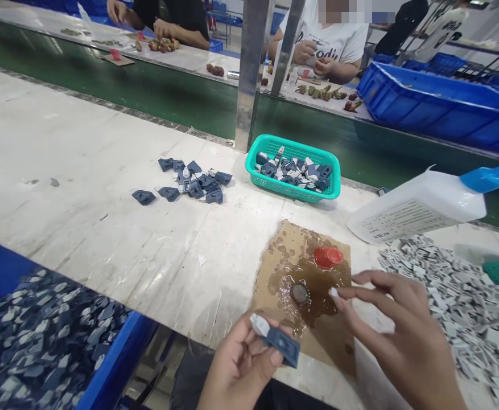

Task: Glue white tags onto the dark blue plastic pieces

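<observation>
My left hand (249, 356) grips a dark blue plastic part (284, 345) that has a light grey piece at its upper end. Over the right edge of the cardboard (270, 285), my right hand (398, 324) pinches a small whitish piece (333, 292) between thumb and finger; its exact shape is too small to make out. Wet stains cover much of the cardboard. On it lie a red cap-like dish (328, 257) and a small round dish (300, 293) amid clear liquid.
Right of the cardboard are a heap of grey pieces (454, 307) and a tilted white bottle (420, 208). Behind it stands a green basket (294, 193) of parts, with loose blue parts (198, 182) to its left. A blue bin (116, 353) sits lower left. Co-workers sit across the conveyor.
</observation>
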### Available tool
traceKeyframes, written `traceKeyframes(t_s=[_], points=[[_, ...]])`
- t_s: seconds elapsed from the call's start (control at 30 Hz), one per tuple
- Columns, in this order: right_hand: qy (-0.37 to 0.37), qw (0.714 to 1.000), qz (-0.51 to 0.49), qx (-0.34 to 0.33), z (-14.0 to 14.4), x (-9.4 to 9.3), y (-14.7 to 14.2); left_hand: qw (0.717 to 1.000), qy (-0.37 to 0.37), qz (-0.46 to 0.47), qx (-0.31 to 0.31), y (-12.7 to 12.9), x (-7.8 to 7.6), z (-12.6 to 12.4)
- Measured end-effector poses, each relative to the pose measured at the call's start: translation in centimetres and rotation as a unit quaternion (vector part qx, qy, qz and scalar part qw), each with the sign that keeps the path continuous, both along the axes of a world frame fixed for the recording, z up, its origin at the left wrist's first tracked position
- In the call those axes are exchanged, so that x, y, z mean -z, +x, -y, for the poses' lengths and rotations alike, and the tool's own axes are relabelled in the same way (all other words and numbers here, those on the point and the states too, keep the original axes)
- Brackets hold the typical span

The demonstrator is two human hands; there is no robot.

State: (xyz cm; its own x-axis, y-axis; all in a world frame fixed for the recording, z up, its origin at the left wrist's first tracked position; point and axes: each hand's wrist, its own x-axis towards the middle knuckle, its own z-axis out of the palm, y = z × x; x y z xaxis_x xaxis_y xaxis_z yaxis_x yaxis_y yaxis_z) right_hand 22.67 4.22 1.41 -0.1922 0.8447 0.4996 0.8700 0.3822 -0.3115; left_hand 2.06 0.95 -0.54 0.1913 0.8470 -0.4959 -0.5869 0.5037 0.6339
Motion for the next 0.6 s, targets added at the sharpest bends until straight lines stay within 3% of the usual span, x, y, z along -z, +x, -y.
traceKeyframes(t_s=[0.13, 0.27, 0.5, 0.6], points=[[-0.055, 0.994, -0.085, -0.046, 2.0, -0.4, -1.9, 0.996, 0.047, -0.070, 0.003, 0.5, -0.4, 0.1], [-0.094, 0.987, -0.105, -0.075, 3.1, -0.4, -3.1, 0.994, 0.053, -0.096, 0.006, 0.6, -0.7, 0.3], [-0.075, 0.986, -0.092, -0.121, 2.6, -0.1, -3.5, 0.978, 0.129, -0.156, 0.042, 0.2, 0.3, 0.6], [-0.119, 0.975, -0.123, -0.139, 2.4, -0.1, -3.4, 0.963, 0.171, -0.201, 0.049, 0.0, 0.6, 0.9]])
